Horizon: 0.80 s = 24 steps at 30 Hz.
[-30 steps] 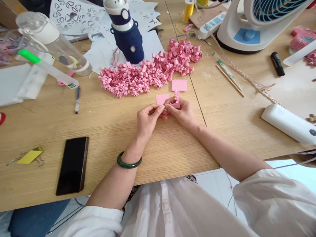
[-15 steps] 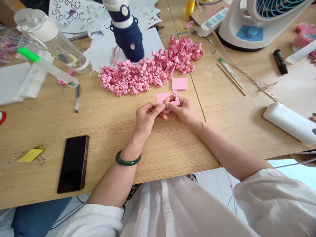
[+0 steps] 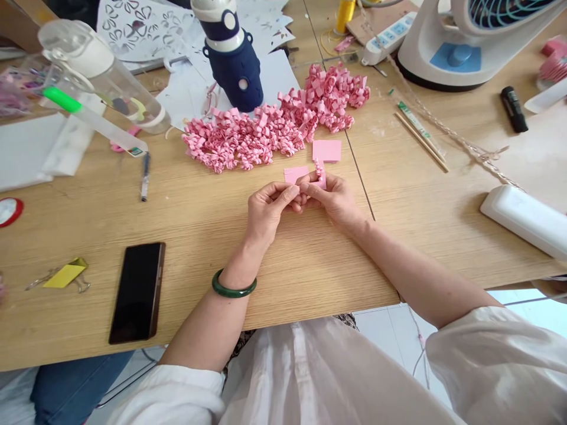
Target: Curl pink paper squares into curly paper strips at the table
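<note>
My right hand [image 3: 339,200] pinches a small pink paper strip [image 3: 319,172] whose upright part has a row of tight little curls. Thumb and fingers of my left hand [image 3: 268,209] are closed at the strip's left end, touching the fingertips of the right; that end is hidden between them. Just beyond the fingers lies a pink paper piece [image 3: 295,174] with slits along its edge. A stack of pink paper rectangles [image 3: 326,150] sits a little farther back. Behind these stretches a long heap of curled pink paper flowers [image 3: 248,139].
A navy bottle [image 3: 234,74] and a clear bottle [image 3: 119,82] stand behind. At the left are a phone [image 3: 137,292], a yellow binder clip [image 3: 66,275] and a pen [image 3: 145,177]. To the right are wooden sticks [image 3: 422,141], a fan [image 3: 443,44] and a white device [image 3: 522,218].
The whole view has shifted slightly, so everything appears a little farther right. Both hands keep nearly the same pinch on the pink paper strip.
</note>
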{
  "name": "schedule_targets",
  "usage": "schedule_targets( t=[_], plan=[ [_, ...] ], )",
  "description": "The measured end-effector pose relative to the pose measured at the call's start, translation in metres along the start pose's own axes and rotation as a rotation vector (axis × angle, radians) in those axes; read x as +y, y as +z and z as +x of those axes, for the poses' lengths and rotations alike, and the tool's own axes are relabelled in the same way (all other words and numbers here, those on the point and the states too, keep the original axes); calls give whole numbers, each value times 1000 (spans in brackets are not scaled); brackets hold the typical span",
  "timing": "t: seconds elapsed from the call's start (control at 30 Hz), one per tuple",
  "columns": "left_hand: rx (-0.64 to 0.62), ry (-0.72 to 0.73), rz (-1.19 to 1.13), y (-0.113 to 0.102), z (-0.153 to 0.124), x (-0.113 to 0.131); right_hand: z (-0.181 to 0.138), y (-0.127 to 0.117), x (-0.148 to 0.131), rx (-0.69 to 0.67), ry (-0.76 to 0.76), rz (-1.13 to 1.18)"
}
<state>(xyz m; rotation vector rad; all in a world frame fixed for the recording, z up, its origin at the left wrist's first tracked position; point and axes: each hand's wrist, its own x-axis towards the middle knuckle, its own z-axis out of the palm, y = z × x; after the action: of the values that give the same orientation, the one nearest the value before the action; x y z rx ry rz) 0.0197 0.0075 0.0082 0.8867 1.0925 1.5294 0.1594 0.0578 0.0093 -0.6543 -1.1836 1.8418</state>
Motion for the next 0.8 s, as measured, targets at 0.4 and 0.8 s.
schedule_targets(
  t=[0.4,0.8],
  plan=[
    [73,-89,-12,0,-1,0,2,-2,4,105,-35,-98],
    [88,-105,44,1,-1,-1,2,-2,6,120,-99,-207]
  ],
)
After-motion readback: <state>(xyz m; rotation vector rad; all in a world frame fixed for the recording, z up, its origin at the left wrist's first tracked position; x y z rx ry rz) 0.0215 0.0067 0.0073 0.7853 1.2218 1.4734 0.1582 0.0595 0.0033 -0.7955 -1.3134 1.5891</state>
